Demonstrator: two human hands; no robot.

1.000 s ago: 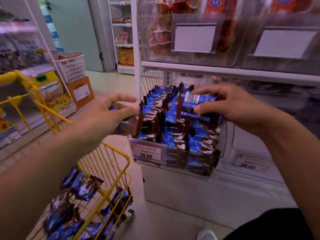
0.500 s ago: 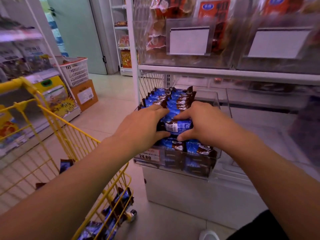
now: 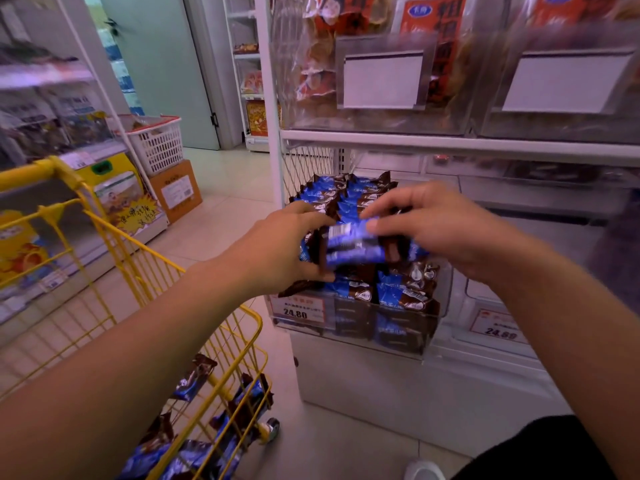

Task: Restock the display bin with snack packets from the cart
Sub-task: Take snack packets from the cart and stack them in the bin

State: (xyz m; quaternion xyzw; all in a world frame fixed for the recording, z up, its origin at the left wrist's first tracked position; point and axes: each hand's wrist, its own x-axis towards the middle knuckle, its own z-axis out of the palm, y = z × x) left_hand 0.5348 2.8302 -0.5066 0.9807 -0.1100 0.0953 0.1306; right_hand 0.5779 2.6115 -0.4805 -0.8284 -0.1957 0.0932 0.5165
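Observation:
A clear display bin [image 3: 349, 329] with a 24.80 price tag holds rows of blue and brown snack packets [image 3: 401, 292]. Above the bin's middle, a small stack of the same packets [image 3: 356, 245] is held between both hands. My left hand [image 3: 277, 251] grips the stack's left end with curled fingers and the thumb below. My right hand [image 3: 446, 230] pinches its right end from above. At the lower left, the yellow wire cart [image 3: 239, 341] holds several more packets [image 3: 194, 459].
A white shelf rail [image 3: 450, 145] runs just above the bin, with clear bins of red snacks above it. A second clear bin [image 3: 498, 327] sits to the right. A white basket [image 3: 157, 143] on a cardboard box stands at the left aisle.
Both hands have lifted the stack of packets slightly above the filled bin; before, they pressed it lower among the rows. The cart and shelf stay where they were.

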